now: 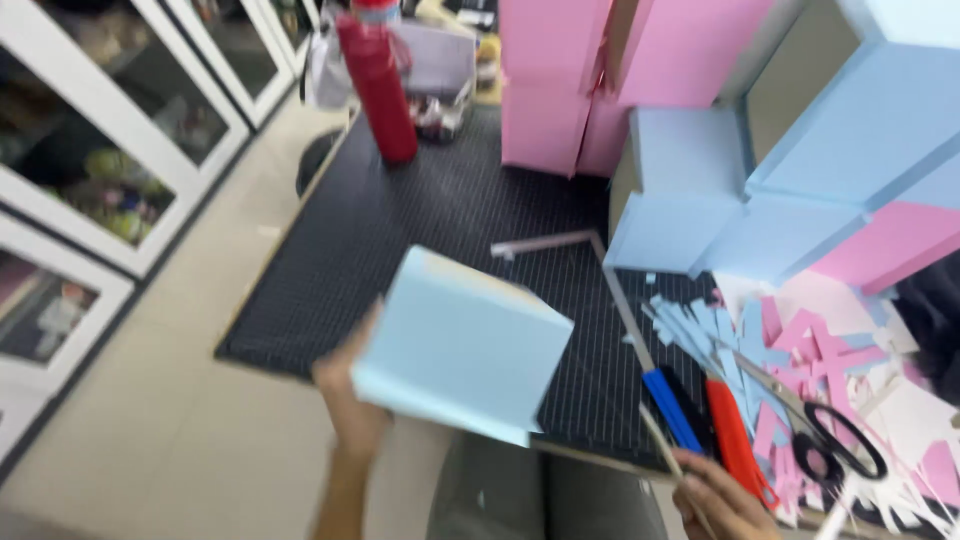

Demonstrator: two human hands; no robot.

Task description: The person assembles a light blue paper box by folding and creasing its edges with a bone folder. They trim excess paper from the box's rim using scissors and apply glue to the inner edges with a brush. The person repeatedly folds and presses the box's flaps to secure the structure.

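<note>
Left hand [350, 400] clasped on pale blue folded box [462, 345], raised above black cutting mat [420, 210]. Right hand [722, 497] pinching thin stick [668, 450] beside red cutter [735, 435] and scissors [820, 425] on tabletop [600, 458].

Counted: one tall red cylindrical bottle [378, 85]; one black gridded cutting mat [420, 215]; one pair of black-handled scissors [815, 425]; one blue-handled tool [672, 410]; one red-handled tool [735, 435]; pink and blue paper scraps [790, 340], too many and too blurred to count
</note>
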